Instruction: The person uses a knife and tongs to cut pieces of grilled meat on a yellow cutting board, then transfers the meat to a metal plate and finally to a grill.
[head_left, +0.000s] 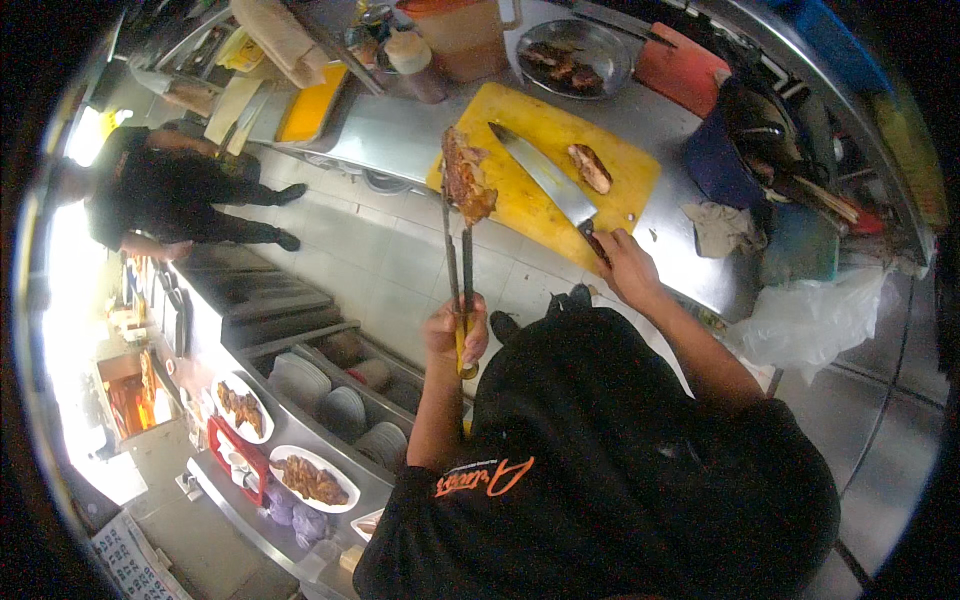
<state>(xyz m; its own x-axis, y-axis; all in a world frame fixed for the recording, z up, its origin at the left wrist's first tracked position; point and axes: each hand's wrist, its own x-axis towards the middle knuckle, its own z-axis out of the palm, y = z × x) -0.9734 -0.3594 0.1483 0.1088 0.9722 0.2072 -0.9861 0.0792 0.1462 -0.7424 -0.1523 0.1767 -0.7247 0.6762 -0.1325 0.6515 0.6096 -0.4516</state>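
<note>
My left hand (454, 330) grips metal tongs (459, 262) by their yellow-coated handle. A browned piece of cooked meat (469, 176) is pinched at the tongs' tips, held up in front of the cutting board's left end. My right hand (626, 270) is closed around the dark handle of a large chef's knife (551, 176). Its broad blade lies over the yellow cutting board (517, 109), tip pointing away to the upper left. To the right of the blade, a smaller cut piece of meat (590, 169) rests on the board.
Behind the board stand a round metal bowl (619, 45) with meat, a squeeze bottle (412, 64) and a red cutting board (679, 71). A crumpled cloth (720, 227) lies at right. Behind me, plated meat (311, 480) sits on a steel counter. Another person (165, 187) stands at left.
</note>
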